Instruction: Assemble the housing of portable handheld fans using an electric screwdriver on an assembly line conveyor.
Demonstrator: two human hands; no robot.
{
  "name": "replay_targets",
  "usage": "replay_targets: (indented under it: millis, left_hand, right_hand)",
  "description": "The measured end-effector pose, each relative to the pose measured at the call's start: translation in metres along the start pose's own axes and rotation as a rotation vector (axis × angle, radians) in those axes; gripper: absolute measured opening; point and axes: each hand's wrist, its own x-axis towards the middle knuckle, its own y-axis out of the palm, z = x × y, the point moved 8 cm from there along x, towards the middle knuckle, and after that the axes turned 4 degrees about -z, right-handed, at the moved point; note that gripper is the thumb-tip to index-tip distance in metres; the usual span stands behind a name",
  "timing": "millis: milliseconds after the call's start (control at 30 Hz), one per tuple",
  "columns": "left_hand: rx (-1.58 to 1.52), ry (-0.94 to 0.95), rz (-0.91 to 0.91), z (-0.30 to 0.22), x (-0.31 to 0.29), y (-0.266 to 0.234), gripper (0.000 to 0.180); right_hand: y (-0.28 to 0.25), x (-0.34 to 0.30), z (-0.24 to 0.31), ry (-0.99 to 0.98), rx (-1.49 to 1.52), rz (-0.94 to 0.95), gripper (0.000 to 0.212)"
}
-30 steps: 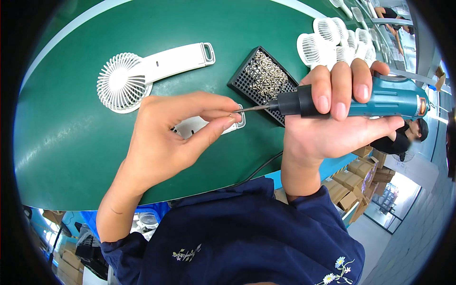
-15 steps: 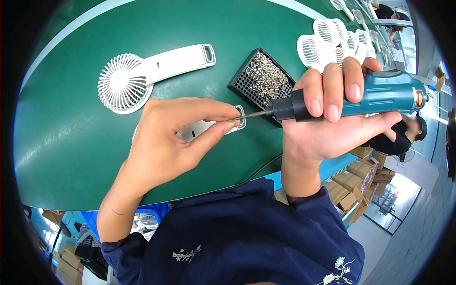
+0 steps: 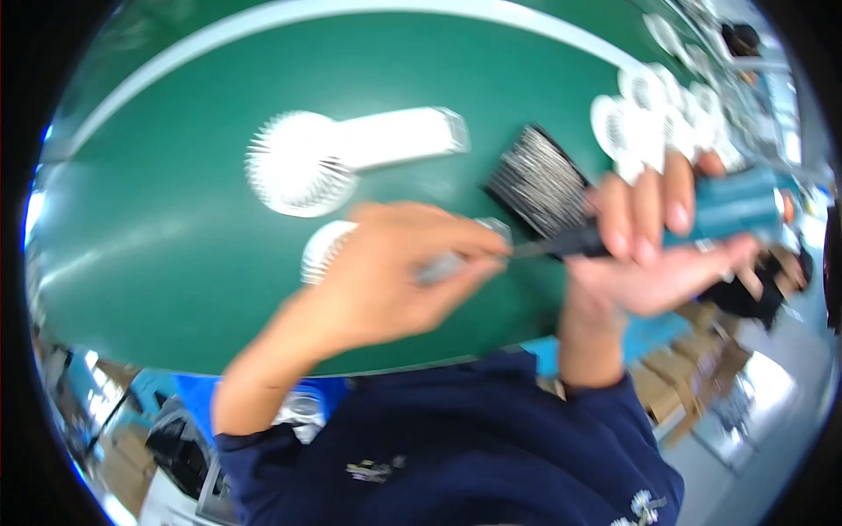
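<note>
My right hand [image 3: 649,280] is wrapped round a teal and black electric screwdriver [image 3: 732,209], held sideways with its bit pointing left. The thin bit [image 3: 529,250] reaches the fingertips of my left hand [image 3: 386,272]. Thumb and forefinger there are pinched together at the bit's end; motion blur hides whatever small piece lies between them. Beneath my left hand a white handheld fan [image 3: 324,250] lies on the table, mostly covered, with part of its grille showing. Behind it rests a second white handheld fan [image 3: 399,138], grille to the left.
A black perforated tray [image 3: 506,186] heaped with small metal screws [image 3: 545,175] sits just beyond the bit. Several white fan parts [image 3: 645,123] are piled at the far right of the green table [image 3: 167,289]. A blue bin [image 3: 331,393] stands below the near edge. Another person [image 3: 772,285] is at the right.
The whole view has shifted, so table and hands appear farther right and lower, and blurred. Both hands keep their grips, and the bit still meets my left fingertips.
</note>
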Motion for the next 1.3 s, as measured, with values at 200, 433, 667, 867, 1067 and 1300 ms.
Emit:
replay_targets:
  millis: [200, 433, 667, 867, 1067, 1300]
  left_hand:
    - [-0.087, 0.053, 0.09, 0.007, -0.005, 0.025, 0.011]
    - [0.27, 0.207, 0.057, -0.011, 0.002, 0.004, 0.067]
    - [0.413, 0.008, 0.137, 0.008, 0.01, 0.021, 0.06]
    - [0.39, 0.007, 0.128, 0.01, 0.0, 0.025, 0.059]
    - [0.399, 0.011, 0.136, 0.007, -0.001, 0.027, 0.057]
    - [0.393, 0.028, 0.15, 0.01, 0.002, 0.025, 0.055]
  right_hand:
    - [-0.018, -0.016, 0.011, 0.009, -0.086, 0.008, 0.063]
    - [0.014, -0.03, 0.011, -0.064, -0.163, 0.177, 0.083]
    - [0.024, -0.045, 0.017, -0.095, -0.426, 0.398, 0.079]
    - [0.011, -0.05, 0.001, -0.089, -0.363, 0.352, 0.086]
    - [0.008, -0.056, -0.002, -0.109, -0.402, 0.266, 0.086]
    - [0.003, -0.053, -0.01, -0.063, -0.416, 0.282, 0.083]
